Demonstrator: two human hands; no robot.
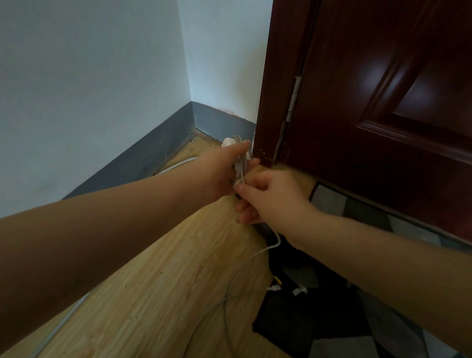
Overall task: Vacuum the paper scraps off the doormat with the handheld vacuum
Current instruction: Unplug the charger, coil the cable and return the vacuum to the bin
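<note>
My left hand (218, 172) and right hand (272, 198) are bare. No rings. Both forearms behind them are unsleeved, without watch or band.

I count 2 hands, the left hand (218, 169) and the right hand (272, 201). There is 1 doormat (357, 341) carrying 3 paper scraps (299, 290). I also see 1 door (402, 106) and 2 white cables (239, 274).

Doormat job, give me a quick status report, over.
Left hand and right hand both grip the white cable near the door corner. Paper scraps on the doormat. Vacuum not in view.
</note>
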